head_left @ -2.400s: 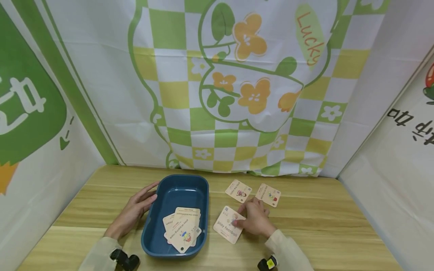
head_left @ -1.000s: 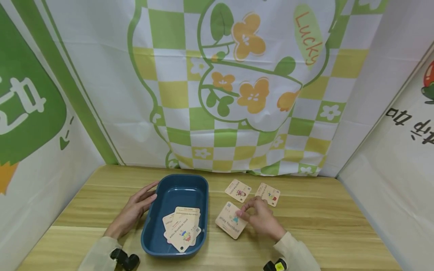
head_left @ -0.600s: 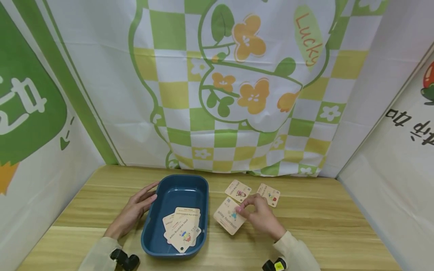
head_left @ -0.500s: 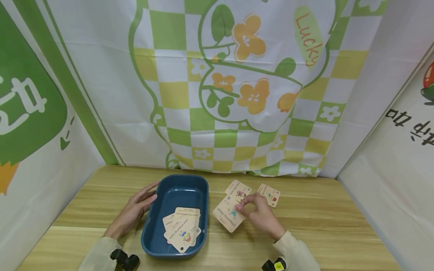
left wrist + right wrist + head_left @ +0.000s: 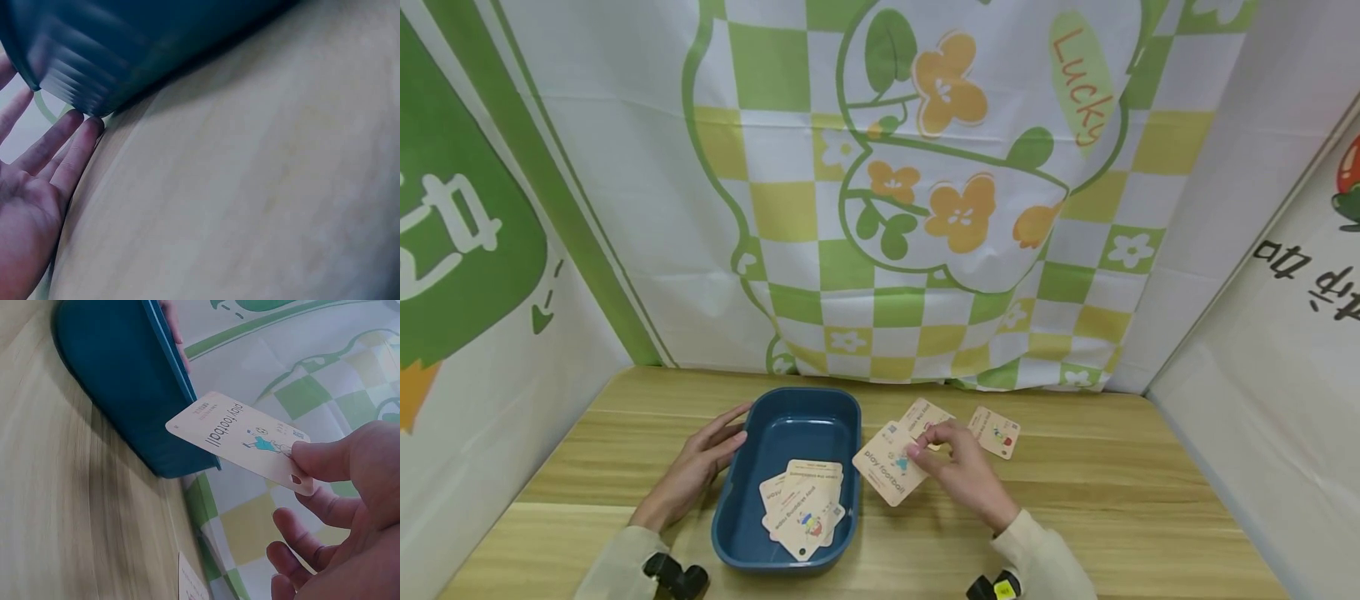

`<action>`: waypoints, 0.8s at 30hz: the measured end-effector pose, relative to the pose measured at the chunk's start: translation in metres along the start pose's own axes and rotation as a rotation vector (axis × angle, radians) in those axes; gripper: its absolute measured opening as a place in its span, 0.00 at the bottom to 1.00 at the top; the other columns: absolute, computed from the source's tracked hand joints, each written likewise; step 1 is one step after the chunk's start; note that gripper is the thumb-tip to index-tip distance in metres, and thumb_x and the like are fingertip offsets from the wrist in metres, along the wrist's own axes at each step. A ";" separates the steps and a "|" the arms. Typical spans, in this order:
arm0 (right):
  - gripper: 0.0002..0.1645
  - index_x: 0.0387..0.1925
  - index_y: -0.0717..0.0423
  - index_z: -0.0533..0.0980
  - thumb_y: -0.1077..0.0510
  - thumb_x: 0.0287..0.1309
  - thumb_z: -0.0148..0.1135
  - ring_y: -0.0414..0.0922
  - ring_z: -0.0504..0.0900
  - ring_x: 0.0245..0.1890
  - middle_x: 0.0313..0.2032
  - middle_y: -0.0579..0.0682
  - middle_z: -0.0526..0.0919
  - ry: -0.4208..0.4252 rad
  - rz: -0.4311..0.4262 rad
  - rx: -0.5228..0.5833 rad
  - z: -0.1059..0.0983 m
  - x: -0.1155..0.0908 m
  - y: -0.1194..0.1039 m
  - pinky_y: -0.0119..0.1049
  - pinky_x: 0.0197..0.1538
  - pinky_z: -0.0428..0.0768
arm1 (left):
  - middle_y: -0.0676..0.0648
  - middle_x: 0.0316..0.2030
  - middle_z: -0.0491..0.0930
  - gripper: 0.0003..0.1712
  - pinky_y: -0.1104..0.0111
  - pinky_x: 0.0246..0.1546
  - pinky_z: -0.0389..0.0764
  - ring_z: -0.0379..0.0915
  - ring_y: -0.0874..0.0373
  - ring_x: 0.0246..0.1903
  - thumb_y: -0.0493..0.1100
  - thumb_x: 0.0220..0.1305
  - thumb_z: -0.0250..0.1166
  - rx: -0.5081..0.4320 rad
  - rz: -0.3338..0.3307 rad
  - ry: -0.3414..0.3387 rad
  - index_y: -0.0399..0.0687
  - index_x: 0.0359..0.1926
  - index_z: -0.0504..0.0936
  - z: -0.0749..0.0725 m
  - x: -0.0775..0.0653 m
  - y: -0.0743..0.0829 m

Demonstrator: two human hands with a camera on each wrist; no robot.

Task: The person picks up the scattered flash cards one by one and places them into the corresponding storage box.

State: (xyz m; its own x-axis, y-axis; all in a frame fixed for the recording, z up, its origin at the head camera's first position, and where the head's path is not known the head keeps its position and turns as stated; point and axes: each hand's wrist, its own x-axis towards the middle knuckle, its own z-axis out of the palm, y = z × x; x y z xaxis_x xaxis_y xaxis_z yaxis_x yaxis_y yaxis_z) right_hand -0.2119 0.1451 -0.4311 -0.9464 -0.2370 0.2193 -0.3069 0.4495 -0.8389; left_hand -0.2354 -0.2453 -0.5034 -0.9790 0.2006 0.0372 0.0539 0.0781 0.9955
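My right hand (image 5: pixel 964 467) pinches a flash card (image 5: pixel 889 467) reading "play football" between thumb and forefinger. The right wrist view shows the card (image 5: pixel 240 440) lifted off the table and tilted, its other fingers loose below. My left hand (image 5: pixel 688 467) touches the left outer side of a dark blue plastic tray (image 5: pixel 718 533); its fingers are fairly straight against the wall in the left wrist view. Several cards (image 5: pixel 805 508) lie fanned in the near end of the tray. A second card (image 5: pixel 921 417) on the table is partly hidden behind the held one.
One more card (image 5: pixel 997 432) lies flat on the wooden table (image 5: pixel 1112 500), right of my right hand. A patterned curtain (image 5: pixel 925 333) hangs along the table's back edge, and printed sheets stand at both sides.
The right hand has raised the "play football" card off the table and carried it leftward toward the tray, now overlapping a card behind it. The left hand and the tray have stayed put.
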 end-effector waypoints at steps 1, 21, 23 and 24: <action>0.06 0.30 0.52 0.81 0.58 0.64 0.69 0.50 0.75 0.52 0.42 0.49 0.81 0.001 -0.004 -0.004 0.001 0.000 -0.001 0.55 0.58 0.69 | 0.29 0.72 0.59 0.36 0.76 0.55 0.75 0.73 0.67 0.56 0.49 0.79 0.54 0.000 0.000 0.000 0.44 0.80 0.54 0.000 0.000 0.000; 0.08 0.31 0.55 0.81 0.56 0.65 0.68 0.57 0.73 0.48 0.39 0.48 0.79 -0.023 -0.039 0.034 0.031 0.009 -0.019 0.49 0.49 0.67 | 0.30 0.73 0.59 0.36 0.76 0.55 0.74 0.72 0.58 0.60 0.50 0.79 0.54 0.003 -0.013 0.001 0.45 0.80 0.54 -0.001 -0.001 -0.001; 0.08 0.31 0.56 0.82 0.56 0.65 0.68 0.57 0.73 0.48 0.39 0.48 0.79 -0.021 -0.045 0.036 0.034 0.009 -0.021 0.50 0.50 0.67 | 0.30 0.73 0.58 0.36 0.76 0.55 0.74 0.72 0.62 0.59 0.50 0.79 0.54 0.001 -0.011 -0.002 0.45 0.80 0.54 -0.001 0.000 -0.001; 0.09 0.31 0.55 0.82 0.55 0.65 0.68 0.56 0.73 0.48 0.39 0.48 0.79 -0.020 -0.043 0.037 0.035 0.009 -0.022 0.49 0.50 0.67 | 0.30 0.73 0.58 0.36 0.76 0.55 0.74 0.72 0.64 0.58 0.50 0.79 0.54 0.001 -0.010 -0.002 0.45 0.80 0.54 -0.001 0.000 -0.001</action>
State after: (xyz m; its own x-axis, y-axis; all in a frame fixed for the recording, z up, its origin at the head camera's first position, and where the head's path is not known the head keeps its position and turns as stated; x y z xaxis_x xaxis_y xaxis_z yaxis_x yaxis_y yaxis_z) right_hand -0.2104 0.1033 -0.4284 -0.9302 -0.2724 0.2459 -0.3429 0.4063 -0.8470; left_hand -0.2352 -0.2461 -0.5041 -0.9790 0.2018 0.0276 0.0447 0.0805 0.9958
